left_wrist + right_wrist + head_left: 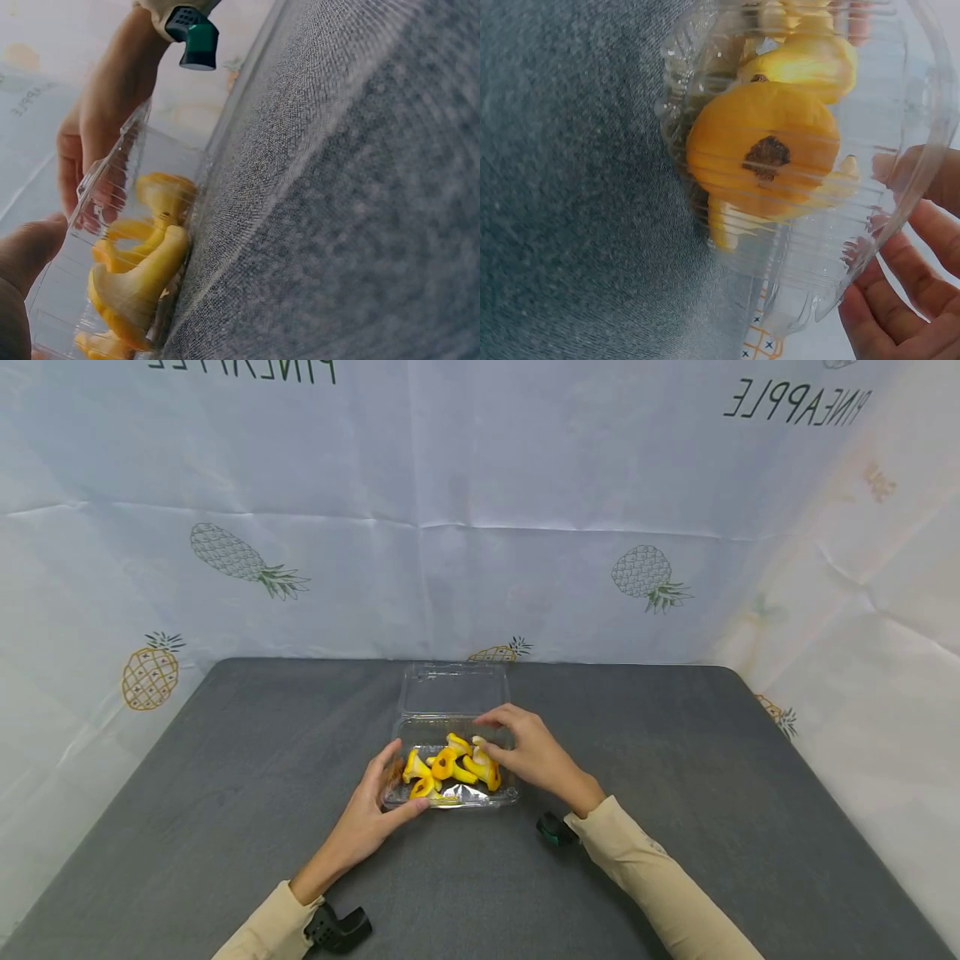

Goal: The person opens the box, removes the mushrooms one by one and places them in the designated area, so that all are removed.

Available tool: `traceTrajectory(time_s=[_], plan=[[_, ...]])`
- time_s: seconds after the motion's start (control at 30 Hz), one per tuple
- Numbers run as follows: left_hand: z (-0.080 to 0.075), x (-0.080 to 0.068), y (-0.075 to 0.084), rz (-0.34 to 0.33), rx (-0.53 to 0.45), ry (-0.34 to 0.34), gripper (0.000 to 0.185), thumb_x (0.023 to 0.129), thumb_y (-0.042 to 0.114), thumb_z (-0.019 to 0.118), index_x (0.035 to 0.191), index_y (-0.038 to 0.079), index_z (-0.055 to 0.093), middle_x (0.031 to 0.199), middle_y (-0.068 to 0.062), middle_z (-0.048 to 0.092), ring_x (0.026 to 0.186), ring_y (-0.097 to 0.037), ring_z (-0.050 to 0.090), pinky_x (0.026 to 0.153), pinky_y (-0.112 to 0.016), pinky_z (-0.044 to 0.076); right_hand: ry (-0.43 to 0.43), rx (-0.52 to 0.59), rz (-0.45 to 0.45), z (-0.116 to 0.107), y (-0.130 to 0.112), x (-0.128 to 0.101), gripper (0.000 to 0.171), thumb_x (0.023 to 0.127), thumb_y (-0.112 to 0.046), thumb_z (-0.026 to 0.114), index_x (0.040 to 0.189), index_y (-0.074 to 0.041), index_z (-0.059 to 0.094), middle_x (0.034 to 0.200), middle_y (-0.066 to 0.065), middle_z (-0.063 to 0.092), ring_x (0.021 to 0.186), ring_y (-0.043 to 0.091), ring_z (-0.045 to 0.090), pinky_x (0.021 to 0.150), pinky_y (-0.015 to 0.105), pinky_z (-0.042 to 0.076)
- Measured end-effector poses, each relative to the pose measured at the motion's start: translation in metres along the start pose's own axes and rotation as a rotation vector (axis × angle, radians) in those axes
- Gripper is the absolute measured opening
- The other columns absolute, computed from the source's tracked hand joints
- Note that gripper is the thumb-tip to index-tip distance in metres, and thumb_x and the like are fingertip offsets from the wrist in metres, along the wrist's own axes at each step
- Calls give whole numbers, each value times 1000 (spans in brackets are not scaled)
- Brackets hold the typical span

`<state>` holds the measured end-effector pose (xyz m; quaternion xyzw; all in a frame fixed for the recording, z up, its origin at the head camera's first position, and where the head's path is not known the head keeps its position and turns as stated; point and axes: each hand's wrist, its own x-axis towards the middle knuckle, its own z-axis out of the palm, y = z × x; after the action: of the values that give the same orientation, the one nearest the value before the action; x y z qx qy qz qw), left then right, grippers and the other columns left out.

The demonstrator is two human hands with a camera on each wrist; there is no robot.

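A clear plastic clamshell container [513,796] stands on the dark grey table [225,760], its lid [453,689] open toward the back. Several yellow mushroom-shaped pieces [448,766] lie inside. My left hand [367,814] grips the container's front left corner, thumb along the front edge. My right hand [528,752] curls over the right rear rim, thumb by the pieces. In the left wrist view the yellow pieces [142,277] press against the clear wall [112,180], with the right hand [90,127] behind. In the right wrist view, an orange cap [765,150] shows through the wall, and my fingers [900,300] lie outside it.
A pale sheet printed with pineapples [247,560] hangs behind and beside the table. Small black cameras sit on the right wrist [555,829] and the left wrist [337,928]. Bare grey tabletop spreads to both sides of the container.
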<state>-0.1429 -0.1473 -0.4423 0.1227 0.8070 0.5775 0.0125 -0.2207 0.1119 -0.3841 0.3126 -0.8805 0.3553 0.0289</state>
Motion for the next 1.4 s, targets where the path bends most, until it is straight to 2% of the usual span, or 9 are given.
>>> traceTrajectory(time_s=[0.13, 0.33, 0.6, 0.87, 1.17, 1.4], plan=[[1, 0, 0, -1, -2, 0, 90, 92, 20, 72, 159, 9, 13, 164, -21, 14, 148, -43, 26, 116, -64, 28, -41, -14, 14, 1, 0, 2, 32, 93, -12, 69, 124, -3, 66, 122, 11, 65, 102, 30, 63, 86, 47, 56], [2, 0, 0, -4, -2, 2, 90, 92, 21, 73, 159, 10, 14, 165, -20, 14, 148, -44, 27, 116, -63, 28, -102, -97, 31, 5, -1, 3, 30, 94, -13, 67, 124, -5, 67, 121, 9, 65, 105, 24, 64, 85, 39, 57], [2, 0, 0, -17, -4, -2, 91, 92, 22, 72, 159, 10, 13, 165, -18, 13, 148, -43, 27, 116, -64, 28, -79, -178, -47, 12, 1, 4, 21, 94, -7, 67, 115, -6, 71, 112, 7, 68, 96, 19, 66, 78, 32, 56], [1, -1, 0, -20, 11, 8, 90, 92, 21, 72, 159, 9, 13, 164, -20, 15, 148, -44, 28, 116, -64, 29, -22, -111, -103, 7, 1, 3, 21, 93, -3, 67, 114, -5, 72, 110, 6, 67, 95, 18, 66, 79, 35, 58], [1, 0, 0, -36, 15, 5, 91, 92, 23, 72, 159, 11, 13, 164, -20, 14, 148, -44, 27, 116, -64, 28, 57, 44, -128, 5, -5, 3, 19, 92, -1, 67, 111, -2, 69, 107, 9, 66, 93, 19, 66, 82, 38, 60], [1, 0, 0, -25, 9, 4, 90, 92, 21, 72, 159, 10, 13, 164, -20, 14, 148, -44, 27, 116, -63, 28, 55, 64, -95, 9, -5, 1, 17, 95, -3, 64, 111, -2, 65, 109, 10, 65, 93, 19, 66, 82, 37, 60]])
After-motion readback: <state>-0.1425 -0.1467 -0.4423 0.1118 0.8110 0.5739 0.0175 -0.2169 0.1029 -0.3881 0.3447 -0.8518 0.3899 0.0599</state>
